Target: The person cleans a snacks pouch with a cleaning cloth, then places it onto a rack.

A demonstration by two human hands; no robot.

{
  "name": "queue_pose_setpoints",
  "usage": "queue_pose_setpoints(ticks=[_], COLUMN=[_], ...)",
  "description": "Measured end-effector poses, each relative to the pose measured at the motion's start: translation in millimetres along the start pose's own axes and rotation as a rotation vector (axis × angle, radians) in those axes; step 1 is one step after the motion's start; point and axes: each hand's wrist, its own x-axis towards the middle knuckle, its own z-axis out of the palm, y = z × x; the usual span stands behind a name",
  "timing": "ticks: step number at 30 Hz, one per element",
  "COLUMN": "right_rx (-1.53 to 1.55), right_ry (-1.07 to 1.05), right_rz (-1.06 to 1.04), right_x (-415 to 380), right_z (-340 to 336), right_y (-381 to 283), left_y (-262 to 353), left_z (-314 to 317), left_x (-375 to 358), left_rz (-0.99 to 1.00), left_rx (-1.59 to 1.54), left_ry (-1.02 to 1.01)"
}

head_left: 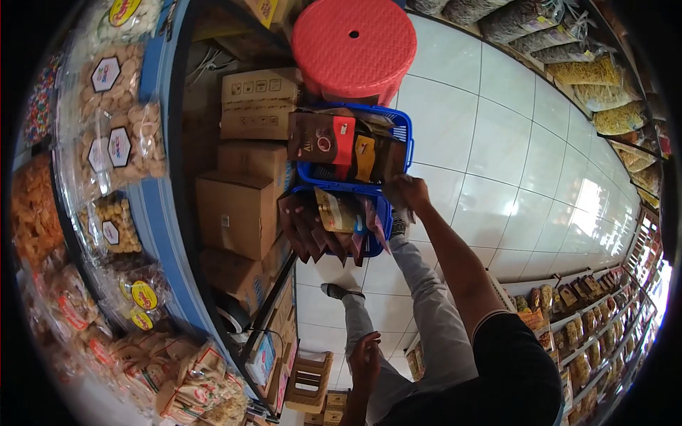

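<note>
My right hand [407,192] is closed at the right edge of the two blue baskets, where they meet; what its fingers grip is too small to make out. In the upper blue basket [408,135] lie a red and brown packet [322,139] and a yellow and black packet [364,157]. The lower blue basket [374,246] holds several dark pouches [305,226] standing on edge, with a cream and gold pouch [337,211] on top. My left hand [365,358] hangs over my left leg, its fingers loosely bent and apart, with nothing visible in it.
A red plastic stool [353,50] stands beyond the baskets. Cardboard boxes [234,213] are stacked to their left, beside a blue-edged shelf [160,213] of bagged snacks. Racks of packets [582,334] are at the right. White tiles [497,149] cover the floor.
</note>
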Motion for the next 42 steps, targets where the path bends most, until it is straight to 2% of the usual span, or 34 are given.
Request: queue_pose_setpoints(ticks=[2,4,7,13,16,17,20,22,23,25,28,30,32,33,34,36,37,41,42], right_rx=[0.11,0.297,0.424,0.332,0.365,0.378,0.187,0.215,0.143,0.019,-0.1,-0.289,-0.351,-0.425,-0.544,-0.777,-0.851,-1.031,-0.955], right_ry=[0.077,0.092,0.087,0.118,0.019,-0.004,-0.13,-0.3,-0.397,-0.583,-0.888,-0.985,-1.133,-1.158,-1.134,-1.082,-0.984,-0.768,-0.714], right_rz=[0.064,0.068,0.093,-0.004,-0.054,-0.155,-0.245,-0.224,-0.297,-0.46,-0.709,-0.879,-0.98,-1.174,-1.261,-1.407,-1.615,-2.039,-2.143], right_x=[9,25,30,10,-33,-50,-138,-220,-254,-321,-463,-565,-653,-690,-730,-817,-853,-962,-977], right_z=[8,23,31,22,3,-2,-38,-61,-68,-82,-105,-105,-88,-77,-68,-52,-43,-7,2], right_y=[13,33,34,13,-10,-15,-67,-120,-132,-156,-241,-301,-316,-320,-329,-338,-341,-340,-338], left_y=[-4,-12,-23,-23,-17,-16,-6,-1,3,14,45,69,71,61,51,9,-10,-74,-89], left_z=[-4,-7,-7,-5,-9,-11,-27,-46,-57,-84,-146,-198,-250,-274,-297,-331,-345,-397,-408], left_x=[-7,-12,-12,-13,-5,-3,-1,-7,-11,-25,-75,-129,-195,-223,-251,-290,-304,-365,-379], left_rz=[-0.002,-0.026,-0.016,-0.026,0.036,0.063,0.174,0.218,0.249,0.433,0.635,0.803,0.926,0.959,0.99,1.015,1.048,1.176,1.205], left_rx=[-0.014,-0.018,-0.02,-0.064,-0.046,-0.035,-0.034,-0.078,-0.102,-0.082,-0.209,-0.296,0.088,0.163,0.236,0.131,0.128,-0.073,-0.073], left_ry=[0.022,0.021,0.026,0.058,0.041,0.031,0.061,0.096,0.118,0.204,0.356,0.492,0.614,0.645,0.678,0.668,0.772,1.05,1.156])
